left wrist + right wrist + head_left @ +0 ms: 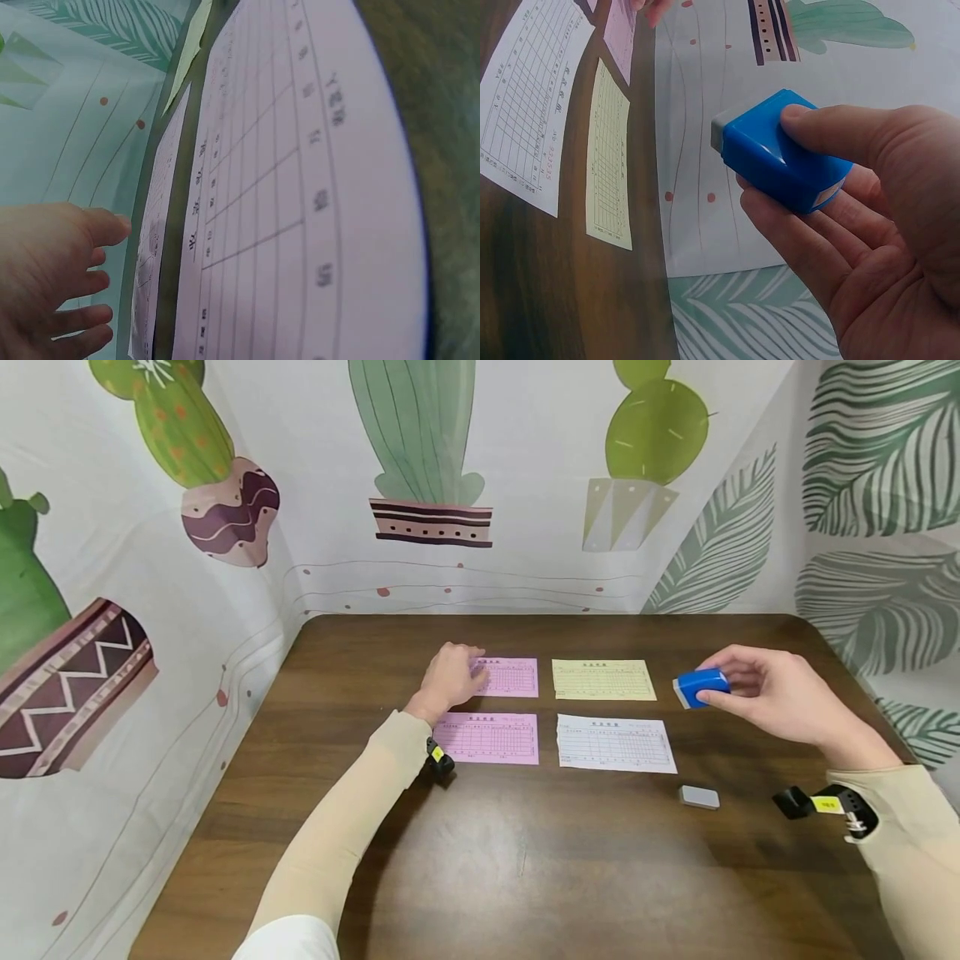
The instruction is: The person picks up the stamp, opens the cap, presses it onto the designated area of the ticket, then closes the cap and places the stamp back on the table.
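Observation:
My right hand (783, 697) holds a blue self-inking stamp (707, 683) above the table, right of the yellow form. In the right wrist view, the thumb lies on the blue body of the stamp (780, 154) and the fingers are underneath; its grey end points away from the palm. My left hand (450, 677) is at the upper pink form (517, 678), covering its left part, fingers extended over the paper. A lower pink form (491, 739) lies just below, partly under the left wrist in the head view.
A yellow form (604, 681) and a white form (615, 745) lie beside the pink ones on the brown wooden table (480, 860). Nearer the front right is a small grey stamp cap (699, 797). Cactus-print cloth (540, 527) hangs behind the table.

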`<control>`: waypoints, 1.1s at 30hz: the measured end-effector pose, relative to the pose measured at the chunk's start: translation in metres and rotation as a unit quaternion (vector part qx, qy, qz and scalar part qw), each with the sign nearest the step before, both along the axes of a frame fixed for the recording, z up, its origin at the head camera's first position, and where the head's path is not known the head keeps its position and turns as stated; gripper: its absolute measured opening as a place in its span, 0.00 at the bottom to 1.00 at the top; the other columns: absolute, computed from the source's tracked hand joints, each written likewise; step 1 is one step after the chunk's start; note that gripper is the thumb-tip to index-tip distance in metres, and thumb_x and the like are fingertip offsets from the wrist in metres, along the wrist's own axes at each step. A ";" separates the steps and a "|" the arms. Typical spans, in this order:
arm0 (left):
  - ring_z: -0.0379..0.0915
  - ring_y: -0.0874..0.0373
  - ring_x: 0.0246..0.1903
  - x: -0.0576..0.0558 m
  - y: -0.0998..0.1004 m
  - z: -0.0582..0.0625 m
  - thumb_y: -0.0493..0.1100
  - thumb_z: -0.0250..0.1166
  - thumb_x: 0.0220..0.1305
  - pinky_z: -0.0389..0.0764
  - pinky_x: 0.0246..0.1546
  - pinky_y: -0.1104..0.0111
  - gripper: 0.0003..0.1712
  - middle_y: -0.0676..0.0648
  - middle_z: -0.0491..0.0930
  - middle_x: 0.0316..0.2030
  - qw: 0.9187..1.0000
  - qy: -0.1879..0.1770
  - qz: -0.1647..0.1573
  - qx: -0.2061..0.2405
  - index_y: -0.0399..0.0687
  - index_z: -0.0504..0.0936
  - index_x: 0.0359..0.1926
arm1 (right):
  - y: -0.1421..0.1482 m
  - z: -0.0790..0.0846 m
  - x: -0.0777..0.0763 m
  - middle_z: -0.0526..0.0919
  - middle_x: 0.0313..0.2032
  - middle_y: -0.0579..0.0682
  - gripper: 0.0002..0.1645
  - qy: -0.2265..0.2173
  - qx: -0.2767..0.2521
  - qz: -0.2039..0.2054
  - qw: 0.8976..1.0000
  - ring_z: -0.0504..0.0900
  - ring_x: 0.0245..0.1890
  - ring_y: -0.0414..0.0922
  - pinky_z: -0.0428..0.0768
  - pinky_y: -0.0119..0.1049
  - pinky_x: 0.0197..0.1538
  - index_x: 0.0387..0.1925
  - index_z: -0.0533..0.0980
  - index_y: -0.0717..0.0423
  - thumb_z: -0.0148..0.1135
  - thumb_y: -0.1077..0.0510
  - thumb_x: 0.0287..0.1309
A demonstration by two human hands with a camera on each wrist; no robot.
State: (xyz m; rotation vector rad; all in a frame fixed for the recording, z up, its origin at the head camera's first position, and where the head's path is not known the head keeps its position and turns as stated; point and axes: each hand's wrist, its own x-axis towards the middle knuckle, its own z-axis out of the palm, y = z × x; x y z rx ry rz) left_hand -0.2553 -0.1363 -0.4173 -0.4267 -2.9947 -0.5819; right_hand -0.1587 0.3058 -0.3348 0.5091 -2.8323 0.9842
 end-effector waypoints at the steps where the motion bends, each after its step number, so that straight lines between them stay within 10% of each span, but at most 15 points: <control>1: 0.78 0.41 0.66 0.000 0.000 0.000 0.46 0.67 0.72 0.79 0.65 0.54 0.24 0.40 0.89 0.53 1.000 0.001 -0.001 -0.004 0.41 0.85 0.64 | 0.000 0.000 0.000 0.91 0.41 0.61 0.21 0.003 0.002 0.004 1.000 0.83 0.31 0.23 0.78 0.10 0.36 0.49 0.84 0.58 0.82 0.63 0.54; 25: 0.74 0.41 0.66 -0.002 0.004 -0.003 0.52 0.71 0.71 0.75 0.73 0.56 0.27 0.40 0.84 0.61 0.997 -0.051 0.008 -0.058 0.41 0.86 0.63 | -0.038 -0.001 -0.020 0.92 0.43 0.56 0.18 0.003 -0.002 0.049 0.999 0.87 0.35 0.29 0.81 0.14 0.42 0.48 0.85 0.54 0.81 0.63 0.56; 33: 0.74 0.42 0.66 -0.003 0.005 -0.003 0.52 0.72 0.70 0.73 0.74 0.57 0.26 0.40 0.84 0.61 0.997 -0.050 0.011 -0.054 0.42 0.86 0.63 | -0.059 0.005 -0.034 0.92 0.43 0.54 0.17 0.015 0.027 0.061 0.998 0.93 0.41 0.52 0.91 0.50 0.49 0.48 0.85 0.52 0.80 0.61 0.58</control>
